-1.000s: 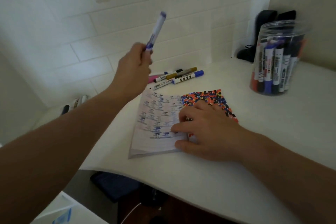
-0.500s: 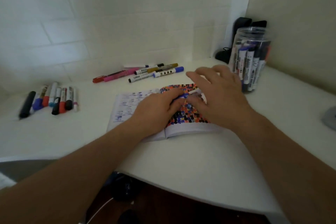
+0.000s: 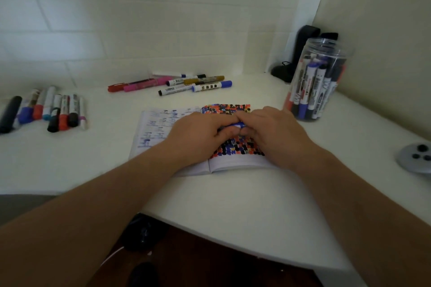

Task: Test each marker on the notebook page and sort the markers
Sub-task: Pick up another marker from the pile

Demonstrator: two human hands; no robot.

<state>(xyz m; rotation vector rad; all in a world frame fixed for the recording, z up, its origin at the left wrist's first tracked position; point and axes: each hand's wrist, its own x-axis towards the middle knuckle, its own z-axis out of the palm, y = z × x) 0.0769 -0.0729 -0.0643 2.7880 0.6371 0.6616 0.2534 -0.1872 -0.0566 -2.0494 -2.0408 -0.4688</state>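
An open notebook (image 3: 158, 128) lies on the white desk, its right page covered in coloured marks and its left page in blue scribbles. Both hands meet above the right page. My left hand (image 3: 200, 133) and my right hand (image 3: 272, 130) both grip one blue marker (image 3: 236, 125), of which only a short blue stretch shows between the fingers. Whether its cap is on is hidden. A row of markers (image 3: 53, 109) lies at the far left. Another group of markers (image 3: 182, 84) lies behind the notebook. A clear jar (image 3: 314, 81) at the right holds several more.
A white tiled wall runs behind the desk. A black object (image 3: 296, 53) stands in the corner behind the jar. A grey round device (image 3: 417, 157) lies at the right edge. The desk's curved front edge (image 3: 210, 228) is near me, with dark floor below.
My left hand brought the blue marker down from the air to the notebook. My right hand left the page and closed on the marker too. The view swung left and down.
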